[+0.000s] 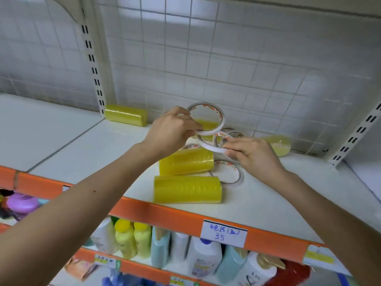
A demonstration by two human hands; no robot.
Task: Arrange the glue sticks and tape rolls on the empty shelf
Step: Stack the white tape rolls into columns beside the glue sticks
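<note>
risk first: both hands work inside a loose heap mid-shelf, so the likely fault is knocking something out of it. the front yellow sleeve (186,189) lies on its side near the orange shelf edge (165,215). being round, it would probably roll if a forearm or dropped ring nudged it, and could fall to the bottles below (142,240). the second yellow sleeve (185,162) seems to rest against a ring under the heap, so pulling rings free may shift it. the two held rings overlap in view and i cannot tell if they touch; a snag could jerk one loose, as both are held only by narrow rims. pose: left hand (171,131) is raised over the heap, thumb and fingers pinching the lower left rim of the upper tape ring (206,133), which stands tilted, open face to camera. right hand (255,157) is lower, knuckles up, fingertips pinching the right end of the lower tape ring (212,148). a flat ring (225,183) lies on the white shelf (82,145) just beside the front sleeve. two further yellow sleeves lie by the back grid, back-left sleeve (125,118) and back-right sleeve (278,146). no glue sticks can be made out.
</note>
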